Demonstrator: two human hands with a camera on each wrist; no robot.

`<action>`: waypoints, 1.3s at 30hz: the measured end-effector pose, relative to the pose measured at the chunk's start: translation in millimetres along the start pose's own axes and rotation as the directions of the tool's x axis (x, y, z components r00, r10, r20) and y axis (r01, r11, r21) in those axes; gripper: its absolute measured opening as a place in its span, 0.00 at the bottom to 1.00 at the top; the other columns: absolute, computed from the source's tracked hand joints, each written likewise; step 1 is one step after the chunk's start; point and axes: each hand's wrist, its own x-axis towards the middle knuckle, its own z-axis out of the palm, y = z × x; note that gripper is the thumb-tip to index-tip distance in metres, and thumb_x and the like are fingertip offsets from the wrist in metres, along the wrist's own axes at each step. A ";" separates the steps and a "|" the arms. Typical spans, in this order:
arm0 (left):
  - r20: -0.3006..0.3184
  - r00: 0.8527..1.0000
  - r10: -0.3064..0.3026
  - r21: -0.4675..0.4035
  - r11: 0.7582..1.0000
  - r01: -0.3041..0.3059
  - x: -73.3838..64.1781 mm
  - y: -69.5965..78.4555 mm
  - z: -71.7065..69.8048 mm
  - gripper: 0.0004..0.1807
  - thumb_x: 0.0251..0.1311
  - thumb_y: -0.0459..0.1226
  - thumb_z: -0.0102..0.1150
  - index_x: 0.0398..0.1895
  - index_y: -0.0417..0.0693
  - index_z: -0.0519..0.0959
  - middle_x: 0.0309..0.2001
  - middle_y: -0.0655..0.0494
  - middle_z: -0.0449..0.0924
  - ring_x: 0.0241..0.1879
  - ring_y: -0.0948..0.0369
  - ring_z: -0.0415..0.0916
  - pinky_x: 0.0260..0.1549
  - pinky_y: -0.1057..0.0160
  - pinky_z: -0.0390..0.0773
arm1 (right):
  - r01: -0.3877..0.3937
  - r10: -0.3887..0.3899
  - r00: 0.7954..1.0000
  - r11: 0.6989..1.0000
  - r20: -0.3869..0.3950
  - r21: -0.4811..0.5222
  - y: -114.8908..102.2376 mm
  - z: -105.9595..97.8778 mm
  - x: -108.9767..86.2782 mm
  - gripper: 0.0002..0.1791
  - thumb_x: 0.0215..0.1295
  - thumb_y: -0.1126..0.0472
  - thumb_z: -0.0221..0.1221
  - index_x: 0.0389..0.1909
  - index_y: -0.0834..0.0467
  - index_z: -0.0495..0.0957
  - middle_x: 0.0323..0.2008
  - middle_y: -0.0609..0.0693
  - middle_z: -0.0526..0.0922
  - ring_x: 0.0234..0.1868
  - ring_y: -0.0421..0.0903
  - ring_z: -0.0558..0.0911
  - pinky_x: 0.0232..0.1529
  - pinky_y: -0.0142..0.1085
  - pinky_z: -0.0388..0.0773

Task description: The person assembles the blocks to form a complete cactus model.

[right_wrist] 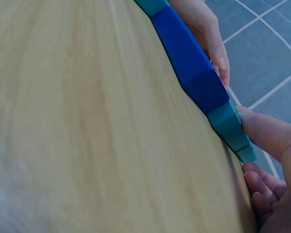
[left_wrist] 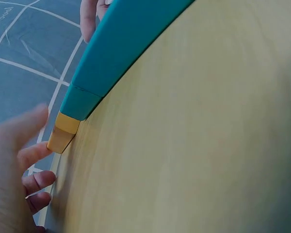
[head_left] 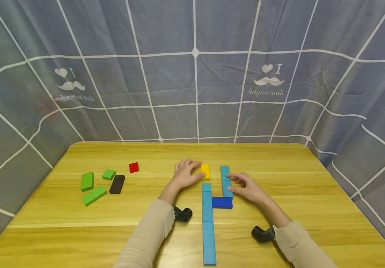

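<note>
A small yellow block [head_left: 205,172] lies just beyond the end of a long row of light blue blocks [head_left: 208,238]. My left hand [head_left: 186,174] pinches the yellow block between thumb and index finger from its left side. In the left wrist view, the index fingertip [left_wrist: 47,146] is at the block's far end. Beside a second, shorter pair of light blue blocks [head_left: 226,183], my right hand [head_left: 248,187] touches their right side with thumb and index finger extended. A dark blue block [head_left: 222,202] lies crosswise between the long row and the short pair.
Several green blocks [head_left: 94,195], a black block [head_left: 117,184] and a small red block [head_left: 133,167] lie on the left of the wooden table [head_left: 61,234]. A grey checked curtain [head_left: 165,82] hangs behind the table's far edge.
</note>
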 end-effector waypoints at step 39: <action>-0.030 0.998 0.054 -0.056 0.997 -0.056 -1.9 -6.5 2.4 0.24 0.48 0.51 0.64 0.50 0.56 0.78 0.40 0.57 0.70 0.40 0.58 0.62 0.41 0.58 0.55 | -0.004 0.004 1.000 1.000 -0.004 -0.012 -1.0 0.6 0.8 0.23 0.59 0.68 0.58 0.55 0.70 0.69 0.44 0.65 0.69 0.44 0.56 0.66 0.43 0.43 0.64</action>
